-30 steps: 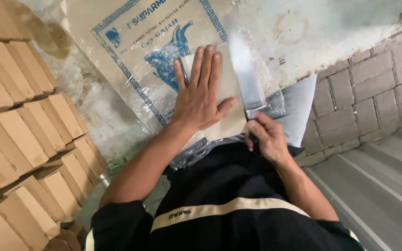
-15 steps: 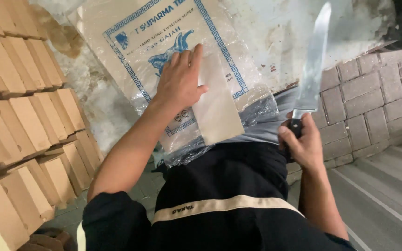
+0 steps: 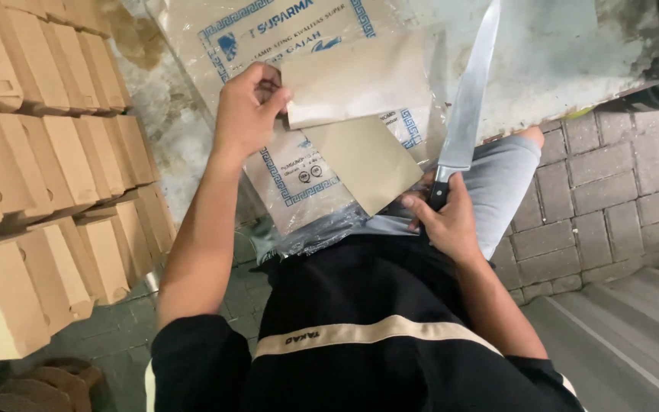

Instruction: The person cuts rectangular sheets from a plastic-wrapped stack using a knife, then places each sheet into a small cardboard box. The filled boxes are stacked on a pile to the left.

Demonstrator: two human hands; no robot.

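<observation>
Far left I see stacked brown cardboard boxes (image 3: 47, 175). My left hand (image 3: 247, 114) pinches the corner of a brown paper sheet (image 3: 356, 80), fingers clenched on it, lifting it off the printed plastic pkg (image 3: 291, 175) on my lap. A 2nd cut piece (image 3: 364, 164) lies below, touching. Right hand (image 3: 444, 221) grips the big knife (image 3: 467, 99), blade up, clear of the paper. Looks like mid-separation after a cut; next move, I judge, needs the sheet set aside w/ the blade kept away.
</observation>
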